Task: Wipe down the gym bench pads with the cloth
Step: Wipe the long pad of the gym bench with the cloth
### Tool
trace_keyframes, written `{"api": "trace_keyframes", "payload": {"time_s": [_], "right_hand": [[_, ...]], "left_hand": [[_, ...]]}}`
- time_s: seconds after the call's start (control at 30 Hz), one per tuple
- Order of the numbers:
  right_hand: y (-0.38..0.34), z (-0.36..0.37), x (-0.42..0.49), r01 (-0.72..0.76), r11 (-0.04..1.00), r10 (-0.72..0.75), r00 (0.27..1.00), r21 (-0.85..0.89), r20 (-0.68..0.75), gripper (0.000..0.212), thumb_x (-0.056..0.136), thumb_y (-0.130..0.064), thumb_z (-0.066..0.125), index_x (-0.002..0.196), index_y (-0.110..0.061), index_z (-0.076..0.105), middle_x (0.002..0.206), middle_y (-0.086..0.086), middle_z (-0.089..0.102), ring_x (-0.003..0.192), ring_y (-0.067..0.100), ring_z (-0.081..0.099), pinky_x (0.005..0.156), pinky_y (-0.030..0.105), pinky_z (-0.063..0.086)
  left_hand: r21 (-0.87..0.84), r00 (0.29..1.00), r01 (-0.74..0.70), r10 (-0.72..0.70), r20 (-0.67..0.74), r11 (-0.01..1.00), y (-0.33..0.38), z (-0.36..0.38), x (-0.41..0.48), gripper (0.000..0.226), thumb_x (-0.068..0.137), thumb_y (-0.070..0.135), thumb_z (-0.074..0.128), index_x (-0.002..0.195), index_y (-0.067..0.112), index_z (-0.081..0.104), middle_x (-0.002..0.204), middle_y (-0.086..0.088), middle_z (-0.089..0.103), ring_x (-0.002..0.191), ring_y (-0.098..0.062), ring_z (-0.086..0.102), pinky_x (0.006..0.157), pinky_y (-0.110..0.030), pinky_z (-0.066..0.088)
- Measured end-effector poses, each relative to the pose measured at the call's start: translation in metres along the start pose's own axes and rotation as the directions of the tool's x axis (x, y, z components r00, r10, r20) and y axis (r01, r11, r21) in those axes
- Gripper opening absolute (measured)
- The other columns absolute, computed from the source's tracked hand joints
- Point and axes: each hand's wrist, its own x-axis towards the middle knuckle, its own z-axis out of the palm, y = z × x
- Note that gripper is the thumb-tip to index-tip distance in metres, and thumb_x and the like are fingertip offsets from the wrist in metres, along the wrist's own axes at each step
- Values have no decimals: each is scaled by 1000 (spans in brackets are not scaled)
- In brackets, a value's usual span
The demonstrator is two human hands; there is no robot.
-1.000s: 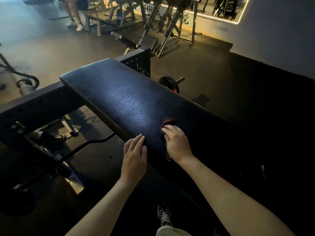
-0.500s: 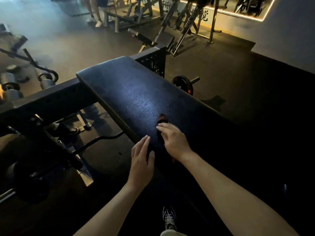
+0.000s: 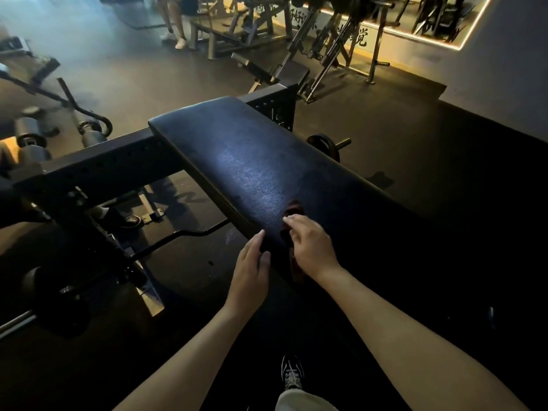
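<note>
The left hand (image 3: pixel 252 269) lies flat on the near left edge of the bench pad (image 3: pixel 252 161), its fingers (image 3: pixel 255 241) straight and together, gripping nothing; it looks to be steadying the person against the pad. Just to its right, the right hand (image 3: pixel 308 247) presses down on a dark reddish cloth (image 3: pixel 293 207), fingers spread loosely over it rather than curled shut. Only a small fold of the cloth shows beyond the fingertips and a strip near the wrist; the rest is hidden under the palm, near the pad's near end and toward its left side.

The cloth looks thin, soft and light, likely to bunch or slip out under a sliding palm, so flat pressure across its middle, with the fingertips pinning the leading edge, should hold it best. The pad is long, dark, grained vinyl with a faint sheen; it should be firm with a little give and fairly smooth under the cloth. Most of its length stretches away, far and left, seemingly still to be covered.

The pad sits on a black perforated steel frame (image 3: pixel 98 170). The room is a dim gym with a dark rubber floor (image 3: pixel 415 161), weight machines (image 3: pixel 335 46) at the far side and a lit mirror edge (image 3: pixel 462 46) far right.
</note>
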Motion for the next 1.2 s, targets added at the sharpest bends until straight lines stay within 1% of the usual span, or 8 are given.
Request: {"api": "trace_keyframes", "payload": {"time_s": [0.17,0.37,0.53,0.7,0.8,0.97,1.07,1.2], "right_hand": [[-34,14,-28,141,984,-152,983,108,99,34,94,-13,51,123,-15,69,127,-2,67,118,18,60,104,30,45],[-15,8,14,50,999,-50,998,0,31,37,94,-5,54,129,-7,64,133,8,62,128,30,51,115,35,34],[-6,-9,-23,79,997,-78,993,-2,84,33,94,-5,55,124,-11,69,124,2,67,116,20,55,102,5,26],[46,-43,-10,-95,986,76,987,-133,-141,36,95,-1,49,128,-4,64,129,12,63,122,31,52,111,33,32],[48,-38,-19,-164,977,145,980,-139,-133,33,95,1,53,124,-5,67,124,11,64,118,34,54,106,31,35],[6,-16,-68,45,999,-47,996,-23,-82,27,95,-8,55,114,-15,73,114,-4,68,106,18,58,96,19,40],[18,-25,-51,107,993,-111,990,-52,-88,29,93,-6,53,113,-10,73,113,2,70,105,21,60,99,23,40],[42,-28,-30,-121,977,82,973,-175,-215,33,89,1,54,118,-3,69,114,13,69,107,39,59,101,40,42]], "left_hand": [[-228,994,99,-106,-19,969,8,-9,1,44,103,23,44,146,20,46,145,8,50,133,7,44,111,-12,30],[-68,996,94,-94,8,993,2,-10,11,41,105,16,47,146,15,50,150,2,48,138,0,39,110,-5,20],[83,996,-78,75,37,993,17,14,-9,43,103,28,46,143,14,54,147,2,49,133,-11,37,112,-7,15],[153,994,-105,103,18,983,29,33,-21,48,102,38,37,139,17,59,141,6,53,124,-16,38,111,-8,12],[134,997,-72,73,-3,988,32,33,-22,51,102,40,34,140,17,57,142,7,53,126,-15,38,109,-5,10],[114,997,-76,77,-2,991,33,33,-25,52,103,41,31,141,16,57,143,4,53,126,-9,35,110,-7,12],[112,998,-65,64,13,992,29,30,-23,53,103,42,30,141,17,56,143,5,54,128,-9,36,110,-6,11],[113,995,-79,72,63,990,21,23,-25,49,103,40,33,144,22,53,146,17,47,133,-8,36,112,-8,12]]}}
